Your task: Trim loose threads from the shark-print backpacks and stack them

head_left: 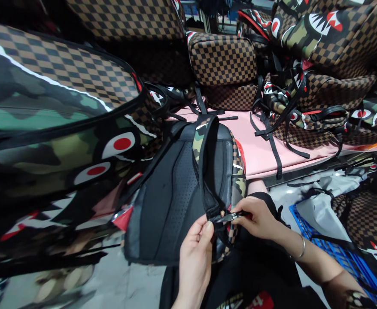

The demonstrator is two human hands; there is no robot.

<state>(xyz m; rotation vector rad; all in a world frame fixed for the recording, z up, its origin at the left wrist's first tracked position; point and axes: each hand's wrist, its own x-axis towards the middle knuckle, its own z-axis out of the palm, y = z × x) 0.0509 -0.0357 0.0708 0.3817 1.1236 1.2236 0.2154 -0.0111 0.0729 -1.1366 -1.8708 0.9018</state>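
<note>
**Where the shoulder strap (204, 171) ends, close work on the backpack (156, 201)**

While my left hand (193, 255) pinches the lower strap end (212, 211) between thumb and forefinger, my right hand (257, 216) grips a small metal tool (231, 217), fingers curled round it. Looks like thread snips; too blurred to be sure. It points left, tip close to my left fingertips. Whether it touches the strap, cannot tell.

Method, as I judge it: hold the strap end taut with the left pinch, thumb clear of the tip's line, and work the tool in small, shallow moves. Thumb and metal sit too near each other for haste; a slip would likely mark the strap or the padding.

Outward: the backpack lies tilted before me, back panel up, its far end by the pink worktop (253, 161). The strap loop stands up from the panel, just beyond my hands.

Obstacles: at left, big camouflage bags (47, 159) crowd the backpack, leaving little room to swing it that way. Loose black straps (274, 154) trail across the pink worktop and could snag. Beyond, checkered bags (223, 60) stand piled. Low at right, a blue crate (346, 262) sits past my forearm.
</note>
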